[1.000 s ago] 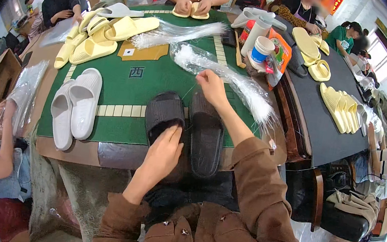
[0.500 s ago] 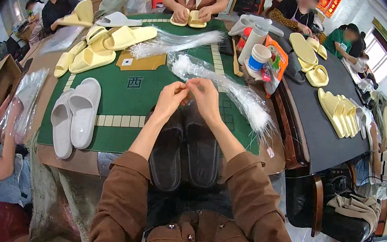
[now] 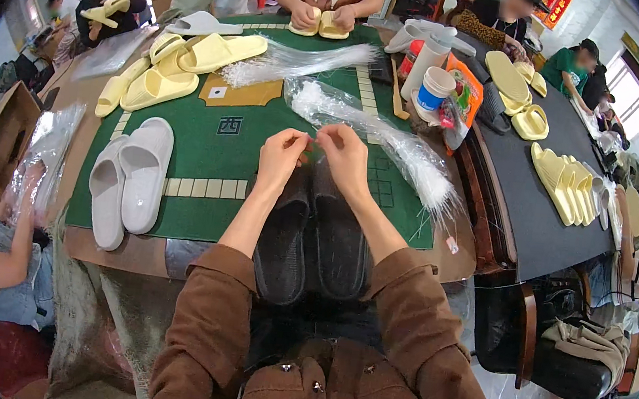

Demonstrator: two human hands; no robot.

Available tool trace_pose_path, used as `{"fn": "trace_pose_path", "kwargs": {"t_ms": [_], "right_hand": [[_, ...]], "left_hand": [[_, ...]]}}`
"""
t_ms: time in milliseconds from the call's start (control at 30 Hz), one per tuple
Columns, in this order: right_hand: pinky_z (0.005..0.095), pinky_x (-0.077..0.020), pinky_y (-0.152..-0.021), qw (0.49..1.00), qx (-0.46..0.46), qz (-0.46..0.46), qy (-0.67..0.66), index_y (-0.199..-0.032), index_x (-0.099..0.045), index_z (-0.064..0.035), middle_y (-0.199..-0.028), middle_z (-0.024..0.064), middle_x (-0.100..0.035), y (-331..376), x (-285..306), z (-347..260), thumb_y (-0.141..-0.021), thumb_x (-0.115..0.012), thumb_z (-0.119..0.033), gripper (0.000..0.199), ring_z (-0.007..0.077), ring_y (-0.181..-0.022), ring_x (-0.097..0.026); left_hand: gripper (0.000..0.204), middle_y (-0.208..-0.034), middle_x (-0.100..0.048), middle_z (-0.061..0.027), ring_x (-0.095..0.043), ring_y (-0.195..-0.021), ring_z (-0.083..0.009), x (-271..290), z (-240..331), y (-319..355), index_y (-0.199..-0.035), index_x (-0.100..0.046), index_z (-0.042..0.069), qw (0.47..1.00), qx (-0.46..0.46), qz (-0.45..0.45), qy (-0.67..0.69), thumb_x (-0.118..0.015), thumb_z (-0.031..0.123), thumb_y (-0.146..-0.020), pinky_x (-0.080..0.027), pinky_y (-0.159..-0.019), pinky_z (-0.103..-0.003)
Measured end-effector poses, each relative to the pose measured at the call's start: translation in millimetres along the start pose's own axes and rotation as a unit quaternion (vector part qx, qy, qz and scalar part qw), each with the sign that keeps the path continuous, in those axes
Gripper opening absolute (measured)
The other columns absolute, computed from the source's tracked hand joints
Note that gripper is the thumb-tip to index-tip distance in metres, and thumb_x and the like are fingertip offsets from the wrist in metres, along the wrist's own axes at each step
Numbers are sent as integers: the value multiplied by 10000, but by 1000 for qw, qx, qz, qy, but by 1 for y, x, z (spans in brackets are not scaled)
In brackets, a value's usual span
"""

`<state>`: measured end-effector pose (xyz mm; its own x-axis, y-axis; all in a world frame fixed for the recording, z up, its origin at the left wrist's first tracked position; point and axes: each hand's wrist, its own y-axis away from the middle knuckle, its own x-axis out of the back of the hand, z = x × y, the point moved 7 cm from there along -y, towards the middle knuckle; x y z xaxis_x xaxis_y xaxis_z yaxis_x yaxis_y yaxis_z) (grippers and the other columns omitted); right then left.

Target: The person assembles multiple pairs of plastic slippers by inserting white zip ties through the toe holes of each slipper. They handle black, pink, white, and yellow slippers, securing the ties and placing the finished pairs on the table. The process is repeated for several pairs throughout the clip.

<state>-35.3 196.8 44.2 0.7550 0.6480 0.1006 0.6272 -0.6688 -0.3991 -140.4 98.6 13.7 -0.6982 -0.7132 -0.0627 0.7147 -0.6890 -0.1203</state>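
Over the green mat, my left hand (image 3: 283, 155) and my right hand (image 3: 346, 156) face each other with a small gap between them. Thumb and fingers of each are pinched together; what they hold, if anything, is too small to make out. Beneath my wrists a pair of black slippers, one on the left (image 3: 284, 247) and one on the right (image 3: 339, 246), lies side by side across the table's near edge, toes partly hidden by my hands. Just beyond my right hand is a clear bag of thin white plastic strands (image 3: 416, 163). A second strand bundle (image 3: 304, 62) lies farther back.
Grey slippers (image 3: 145, 178) sit at the left, with pale yellow slippers (image 3: 161, 88) behind them. A white cup with a blue band (image 3: 434, 90) stands at the right. Across the table a person holds yellow slippers (image 3: 333, 26). A dark table (image 3: 544, 219) adjoins on the right.
My two hands have drawn slightly apart from where their fingertips met. The view has shifted a little. At the far left, a person's yellow slipper has been turned.
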Motion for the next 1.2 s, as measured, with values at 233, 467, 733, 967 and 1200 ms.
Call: {"fn": "trace_pose_path", "kwargs": {"t_ms": [233, 467, 733, 967, 1200], "right_hand": [[340, -477, -631, 982, 102, 36, 154, -878, -673, -28, -767, 111, -586, 9, -3, -12, -827, -639, -67, 73, 240, -678, -595], [350, -486, -645, 980, 112, 37, 160, -869, -694, -19, -772, 123, -594, 11, -4, -15, -820, -639, -69, 89, 253, -686, -607], [346, -488, -628, 977, 117, 39, 172, -865, -693, -16, -780, 132, -599, 13, -5, -18, -813, -637, -65, 91, 260, -684, -610], [382, -491, -623, 969, 104, 47, 217, -834, -662, -7, -782, 141, -603, 11, -3, -9, -782, -645, -72, 85, 290, -694, -615], [384, -486, -610, 978, 102, 54, 174, -833, -658, -10, -768, 148, -598, 14, -3, -7, -774, -640, -71, 87, 294, -674, -604]], "left_hand": [[144, -677, -646, -28, -556, -603, -68, 3, 14, 8, -837, -686, 0, 986, -37, 77, -145, -626, 129, -861, -436, -558, -244], [131, -636, -624, -35, -538, -576, -74, 3, 17, 11, -825, -660, -21, 983, -64, 94, -142, -629, 103, -845, -426, -538, -263], [100, -647, -616, -86, -559, -573, -124, 3, 19, 11, -814, -653, -18, 973, -117, 101, -173, -624, 77, -830, -440, -551, -296], [76, -791, -601, -149, -606, -742, -379, -14, 40, 28, -798, -597, 10, 895, -233, 127, -360, -627, 76, -820, -469, -629, -464], [89, -758, -595, -161, -597, -685, -333, -8, 35, 26, -803, -611, -17, 913, -212, 128, -323, -634, 69, -813, -461, -618, -406]]}}
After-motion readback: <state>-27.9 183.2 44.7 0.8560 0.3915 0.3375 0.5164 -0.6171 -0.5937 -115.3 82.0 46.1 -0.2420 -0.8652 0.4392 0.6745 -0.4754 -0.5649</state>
